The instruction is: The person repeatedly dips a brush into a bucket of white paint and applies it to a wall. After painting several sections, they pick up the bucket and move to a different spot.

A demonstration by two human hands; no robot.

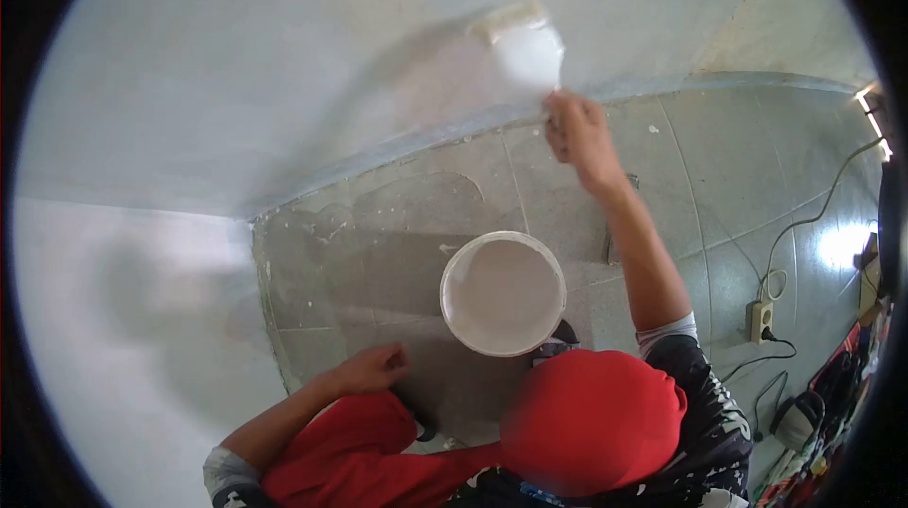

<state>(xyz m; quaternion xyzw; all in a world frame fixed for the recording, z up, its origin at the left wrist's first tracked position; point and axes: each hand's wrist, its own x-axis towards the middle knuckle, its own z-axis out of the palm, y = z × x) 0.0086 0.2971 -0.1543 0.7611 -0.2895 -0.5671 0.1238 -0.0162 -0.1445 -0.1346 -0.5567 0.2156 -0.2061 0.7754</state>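
Note:
My right hand [577, 130] is closed round the handle of a broad brush [530, 54], a wide white body with a pale strip of bristles along its far edge. The brush is smeared by motion and overlaps the lower part of the grey wall [312, 54]. Below it, a round white bucket [503, 349] stands on the tiled floor, with pale, whitish liquid inside. My left hand [374, 370] hovers just above a red-clothed knee, fingers curled in with nothing showing in them. It lies to the left of the bucket.
Grey floor tiles [738, 177] carry whitish splashes and a damp-looking patch by the wall. A white side wall [123, 319] meets the grey one at the left corner. To the right lie an extension socket [761, 321] with its cord and a heap of cloths [832, 394].

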